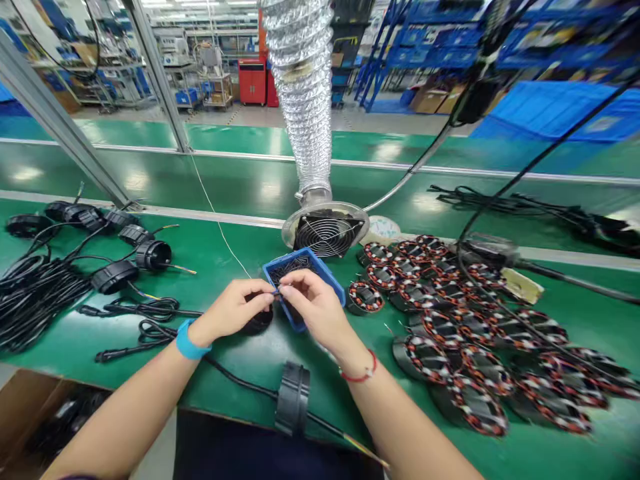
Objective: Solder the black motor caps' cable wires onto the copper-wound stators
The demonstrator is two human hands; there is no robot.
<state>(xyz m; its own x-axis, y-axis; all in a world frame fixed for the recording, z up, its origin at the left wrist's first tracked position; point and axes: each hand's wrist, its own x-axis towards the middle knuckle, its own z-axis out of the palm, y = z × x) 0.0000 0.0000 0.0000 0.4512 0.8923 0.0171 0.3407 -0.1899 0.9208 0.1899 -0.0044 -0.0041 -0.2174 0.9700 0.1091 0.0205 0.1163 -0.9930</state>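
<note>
My left hand [231,310] and my right hand [313,303] meet above a blue plastic tray [327,277] holding a tangle of thin dark pieces. Their fingertips pinch a small dark piece [276,291], too small to identify. A round black part [259,323] lies partly under my left hand, and I cannot tell whether that hand touches it. A blue strap circles my left wrist, and a red cord circles my right.
Several wound motor stators [425,347] with red-and-white windings cover the green bench [235,247] to the right. Black cabled motor housings [153,255] lie to the left. Behind the tray stands a fume extractor fan [326,233] on a silver duct [300,93]. A cardboard box [35,407] sits at the lower left.
</note>
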